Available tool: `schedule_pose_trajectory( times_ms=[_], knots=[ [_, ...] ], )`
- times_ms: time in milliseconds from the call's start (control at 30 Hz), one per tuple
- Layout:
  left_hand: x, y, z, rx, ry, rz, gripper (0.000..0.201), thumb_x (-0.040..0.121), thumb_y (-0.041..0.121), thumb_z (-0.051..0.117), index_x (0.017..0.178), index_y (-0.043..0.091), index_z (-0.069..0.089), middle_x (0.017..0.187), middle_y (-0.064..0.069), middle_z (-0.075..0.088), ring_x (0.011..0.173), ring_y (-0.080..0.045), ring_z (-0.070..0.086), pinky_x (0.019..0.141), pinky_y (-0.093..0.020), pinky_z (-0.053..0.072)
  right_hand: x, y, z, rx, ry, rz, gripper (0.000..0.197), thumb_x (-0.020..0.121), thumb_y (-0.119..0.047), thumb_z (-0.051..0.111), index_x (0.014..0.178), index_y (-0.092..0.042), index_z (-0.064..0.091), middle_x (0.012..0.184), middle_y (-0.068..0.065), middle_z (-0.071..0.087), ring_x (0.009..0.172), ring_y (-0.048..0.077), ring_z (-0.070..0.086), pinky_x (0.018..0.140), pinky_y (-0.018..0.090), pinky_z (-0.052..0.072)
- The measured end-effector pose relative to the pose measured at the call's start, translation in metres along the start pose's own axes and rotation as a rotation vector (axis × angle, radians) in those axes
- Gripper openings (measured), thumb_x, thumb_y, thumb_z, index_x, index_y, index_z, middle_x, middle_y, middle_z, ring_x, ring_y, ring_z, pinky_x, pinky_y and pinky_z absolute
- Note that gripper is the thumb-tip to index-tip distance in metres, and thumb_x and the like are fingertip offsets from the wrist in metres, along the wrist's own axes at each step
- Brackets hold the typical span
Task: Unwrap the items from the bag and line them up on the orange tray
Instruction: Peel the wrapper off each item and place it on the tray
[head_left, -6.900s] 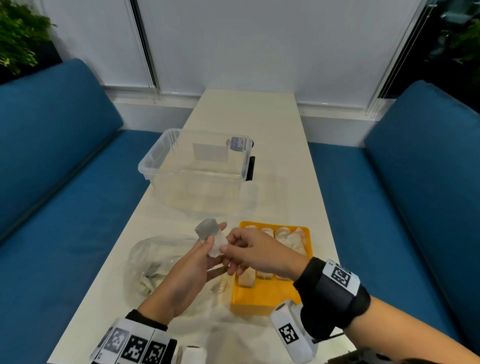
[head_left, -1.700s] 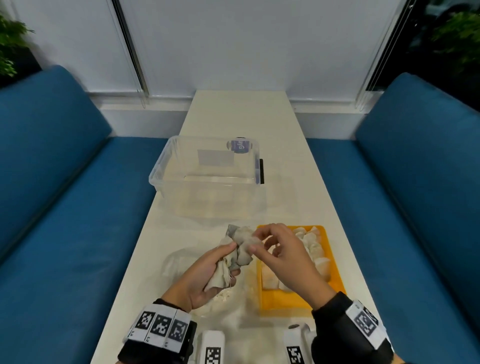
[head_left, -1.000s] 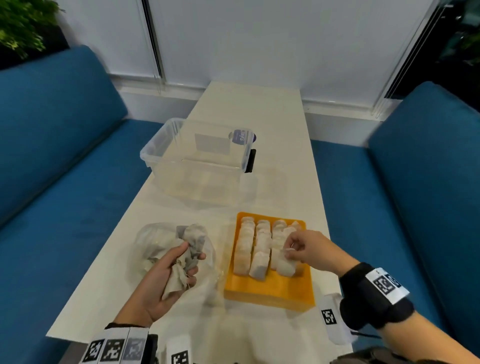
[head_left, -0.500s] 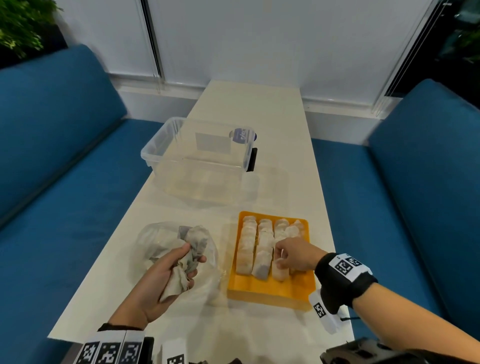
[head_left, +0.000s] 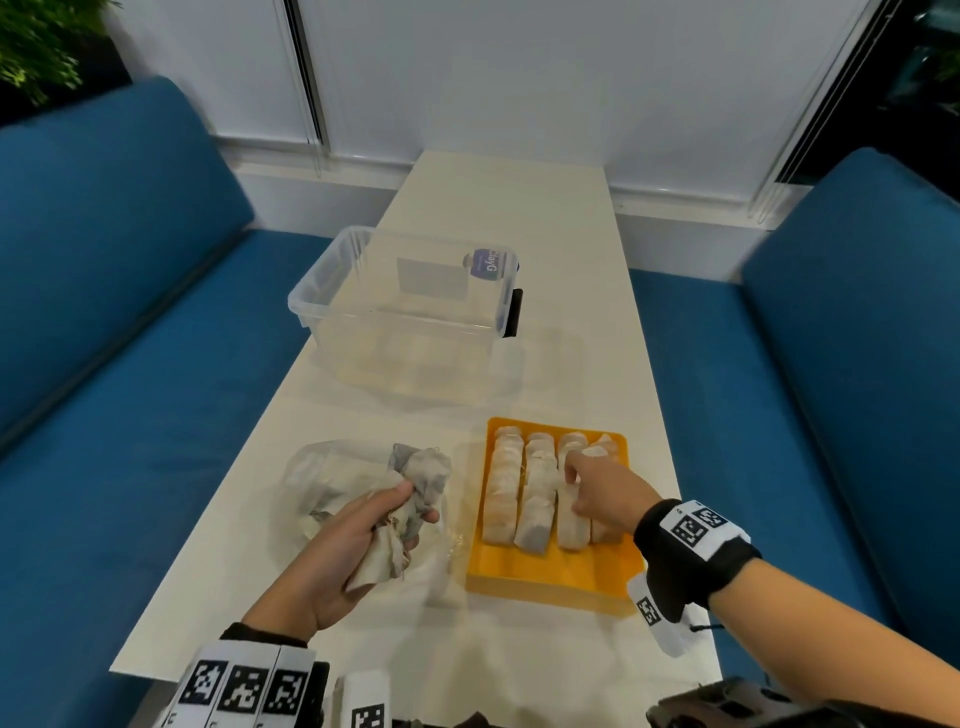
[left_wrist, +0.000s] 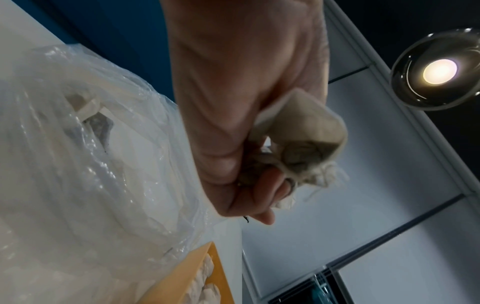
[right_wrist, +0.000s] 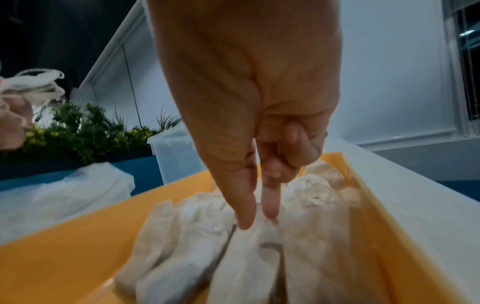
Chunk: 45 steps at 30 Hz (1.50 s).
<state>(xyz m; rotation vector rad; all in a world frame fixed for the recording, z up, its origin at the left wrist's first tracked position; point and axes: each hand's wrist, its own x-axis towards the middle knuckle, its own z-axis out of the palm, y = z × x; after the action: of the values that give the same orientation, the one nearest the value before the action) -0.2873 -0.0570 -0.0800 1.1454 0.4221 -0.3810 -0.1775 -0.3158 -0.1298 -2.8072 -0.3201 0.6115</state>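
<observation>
My left hand (head_left: 395, 512) grips a crumpled wad of grey-white wrappers (head_left: 422, 475), held just over the clear plastic bag (head_left: 327, 478) on the table. The left wrist view shows the wad (left_wrist: 298, 133) bunched in my curled fingers beside the bag (left_wrist: 91, 164). The orange tray (head_left: 550, 577) holds several pale unwrapped items (head_left: 535, 493) laid in rows. My right hand (head_left: 571, 467) is over the right-hand rows. In the right wrist view, thumb and index finger (right_wrist: 244, 205) point straight down and touch the items (right_wrist: 311, 257); the other fingers are curled in.
An empty clear plastic box (head_left: 405, 312) stands behind the bag and tray on the long white table (head_left: 519, 208). Blue sofas (head_left: 104, 364) flank the table on both sides. The tray's near end (right_wrist: 64, 246) is bare orange. A plant (right_wrist: 85, 127) stands far left.
My right hand set an item at the near end of a right-hand row, then slid a little farther back along the rows. My left hand still holds the wad.
</observation>
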Motion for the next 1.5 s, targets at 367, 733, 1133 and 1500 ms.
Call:
schedule_pose_trajectory(
  times_ms=[367,733,1133,1500],
  knots=[
    [0.0,0.002,0.015,0.035,-0.174,-0.042,0.043,0.078,0.031,0.055,0.107,0.0,0.059,0.082,-0.012,0.065,0.049,-0.01,0.049,0.045,-0.019,0.042,-0.063,-0.08,-0.048,0.757,0.046,-0.332,0.022,0.087,-0.035,0.061,0.105,-0.021,0.062,0.097,-0.002,0.065,0.079,0.006,0.06,0.065,0.017,0.049],
    [-0.001,0.004,0.018,0.024,-0.219,-0.041,0.036,0.084,0.031,0.059,0.104,0.002,0.058,0.083,-0.014,0.06,0.053,-0.012,0.048,0.047,-0.02,0.043,-0.064,-0.09,-0.049,0.871,0.087,-0.334,0.004,0.085,-0.018,0.067,0.087,-0.016,0.064,0.076,-0.003,0.065,0.068,0.011,0.06,0.061,0.023,0.051],
    [0.006,0.005,0.02,0.057,-0.168,0.0,0.041,0.079,0.033,0.053,0.105,0.004,0.064,0.087,-0.011,0.064,0.058,-0.013,0.05,0.048,-0.02,0.043,-0.07,-0.073,-0.074,0.696,0.287,-0.38,0.005,0.085,-0.025,0.066,0.085,-0.03,0.065,0.082,-0.008,0.066,0.076,0.006,0.057,0.07,0.024,0.048],
    [0.011,0.004,0.02,0.026,-0.116,0.018,0.033,0.093,0.025,0.043,0.105,0.004,0.065,0.083,-0.009,0.064,0.055,-0.011,0.047,0.047,-0.02,0.041,-0.073,-0.029,-0.085,0.619,0.442,-0.291,0.005,0.086,-0.024,0.066,0.084,-0.029,0.064,0.076,-0.011,0.063,0.068,-0.003,0.053,0.059,0.009,0.042]
  ],
)
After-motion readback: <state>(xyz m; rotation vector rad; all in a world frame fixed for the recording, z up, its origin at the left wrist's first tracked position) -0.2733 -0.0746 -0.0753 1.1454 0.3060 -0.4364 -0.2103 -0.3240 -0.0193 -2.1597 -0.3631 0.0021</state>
